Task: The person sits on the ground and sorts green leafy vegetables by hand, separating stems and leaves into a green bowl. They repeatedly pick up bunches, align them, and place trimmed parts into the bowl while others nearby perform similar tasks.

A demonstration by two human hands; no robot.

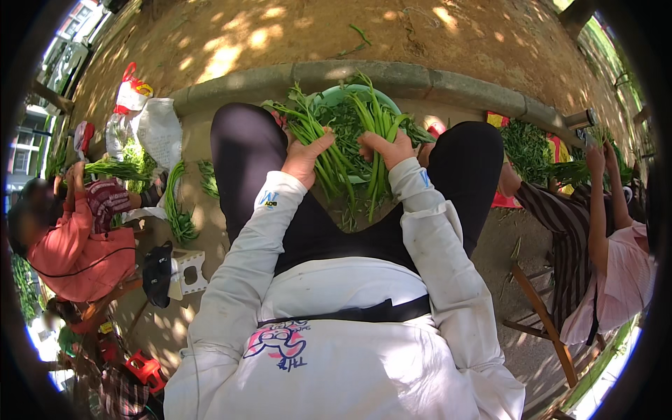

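Between my knees, my left hand [310,156] grips a bunch of long green vegetable stems [328,160]. My right hand [387,147] is closed around a second bunch of green stems [377,123]. The two bunches are apart, with their leafless ends towards my lap. Beneath and beyond both hands stands a pale green plastic basin [391,100], holding loose green leaves [338,123]. The hands and bunches cover part of it.
A curved concrete kerb [362,73] runs behind the basin. On the left are a bundle of greens [179,210], a white woven sack [160,131], a folding stool [189,273] and a seated person in red. Another seated person handles greens on the right, near a leaf pile [525,149].
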